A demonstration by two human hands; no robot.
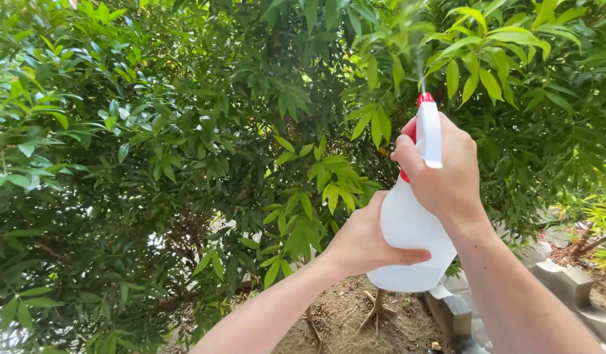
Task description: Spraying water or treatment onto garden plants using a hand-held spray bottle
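A white spray bottle (pixel 408 226) with a white head and a red nozzle tip is raised in front of a leafy green shrub (pixel 185 151). My right hand (pixel 444 174) wraps the neck and head, with a finger on the red trigger. My left hand (pixel 362 242) cups the round lower body of the bottle from the left, thumb across its front. A thin mist rises from the nozzle toward the light-green leaves (pixel 473 46) above. The bottle's far side is hidden by my hands.
Dense branches fill the left and top of the view. Below lies bare soil (pixel 342 314) with thin trunks and roots. Grey stone edging blocks (pixel 565 282) run along the lower right, with more plants beyond them.
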